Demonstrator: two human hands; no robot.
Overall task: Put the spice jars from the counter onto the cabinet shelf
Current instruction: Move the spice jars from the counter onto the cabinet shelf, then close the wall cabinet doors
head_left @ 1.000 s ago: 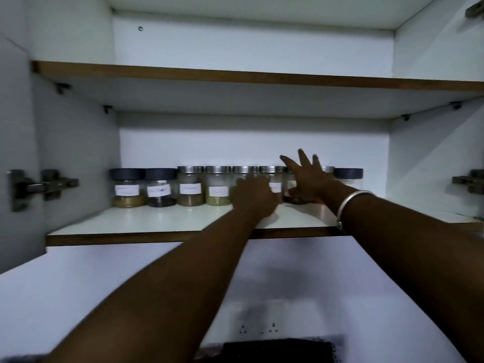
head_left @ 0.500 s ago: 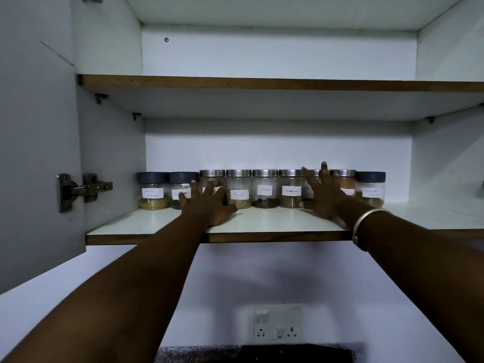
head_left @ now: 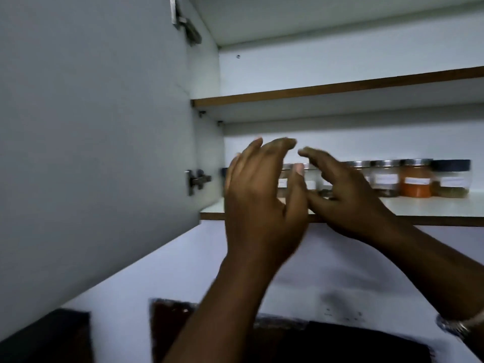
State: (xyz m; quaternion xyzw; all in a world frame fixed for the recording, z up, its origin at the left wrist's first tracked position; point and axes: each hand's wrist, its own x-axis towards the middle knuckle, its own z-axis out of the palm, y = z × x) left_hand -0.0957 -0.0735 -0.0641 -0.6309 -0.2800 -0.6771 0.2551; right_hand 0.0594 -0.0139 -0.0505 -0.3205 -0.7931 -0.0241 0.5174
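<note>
The white lower shelf (head_left: 419, 206), brown-edged, carries a row of labelled spice jars (head_left: 385, 178) along its back: steel-lidded ones, an orange-filled jar (head_left: 417, 178), a dark-lidded jar (head_left: 451, 178) at the right end

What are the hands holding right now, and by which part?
Nothing. The left hand and right hand are both open and empty, in front of the row of labelled glass spice jars on the white cabinet shelf.
</note>
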